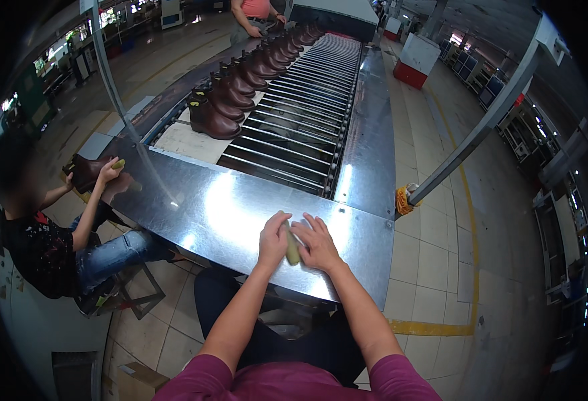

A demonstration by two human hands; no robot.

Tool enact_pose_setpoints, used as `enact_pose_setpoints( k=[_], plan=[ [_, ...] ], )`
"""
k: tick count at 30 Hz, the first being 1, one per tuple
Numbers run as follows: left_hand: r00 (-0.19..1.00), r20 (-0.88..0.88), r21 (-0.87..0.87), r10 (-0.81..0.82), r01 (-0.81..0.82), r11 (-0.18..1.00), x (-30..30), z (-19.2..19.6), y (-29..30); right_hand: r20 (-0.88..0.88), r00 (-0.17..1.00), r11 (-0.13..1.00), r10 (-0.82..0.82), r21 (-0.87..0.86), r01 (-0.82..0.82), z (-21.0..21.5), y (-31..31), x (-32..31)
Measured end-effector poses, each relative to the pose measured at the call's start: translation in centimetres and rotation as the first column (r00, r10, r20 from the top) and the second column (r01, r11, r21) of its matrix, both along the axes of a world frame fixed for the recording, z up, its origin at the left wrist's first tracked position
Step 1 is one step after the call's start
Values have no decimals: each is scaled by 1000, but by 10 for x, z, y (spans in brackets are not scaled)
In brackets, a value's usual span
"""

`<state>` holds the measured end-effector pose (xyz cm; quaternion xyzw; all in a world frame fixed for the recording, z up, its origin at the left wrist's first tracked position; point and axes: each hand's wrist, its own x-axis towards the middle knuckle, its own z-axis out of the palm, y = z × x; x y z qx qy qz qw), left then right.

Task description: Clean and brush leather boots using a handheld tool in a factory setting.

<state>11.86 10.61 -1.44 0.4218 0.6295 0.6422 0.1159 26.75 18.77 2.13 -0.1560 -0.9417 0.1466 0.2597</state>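
Observation:
Between my hands, over the shiny metal tabletop [224, 220], is a soft-looking yellow-green strip [292, 250], perhaps a folded cloth or a pad; I cannot tell which. On its left side, the curled fingers of my left hand [272, 239] grip it. My right hand [316, 244] rests against its other side with fingers stretched out and apart. Beyond the tabletop, a row of dark brown ankle boots [217, 120] runs along the left of a roller conveyor [301, 120].
A seated co-worker [53, 247] at the left holds a brown boot [88, 172] and a similar yellow-green piece [118, 164]. Another person [250, 17] stands by the far conveyor. Metal posts [481, 127] rise at both sides. A cardboard box [139, 381] sits low at left.

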Motion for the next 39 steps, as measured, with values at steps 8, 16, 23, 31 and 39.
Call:
enact_pose_setpoints(
  k=[8,16,23,31,39],
  plan=[
    [880,405,137,-249,211,968,-6,4,2,236,952,977,194,44,-210,22,-6,1],
    [839,469,126,-275,244,961,-11,-10,7,83,986,983,142,105,-151,10,-6,-2],
    [903,325,42,-282,284,958,-6,-2,2,-19,995,988,-100,115,102,7,-5,-7],
    [907,298,76,-298,289,954,-7,0,0,-55,992,984,-117,132,123,8,-6,-9],
    [701,666,153,-255,206,966,-27,8,4,-82,993,992,-82,85,89,5,-5,-7]
  ],
)
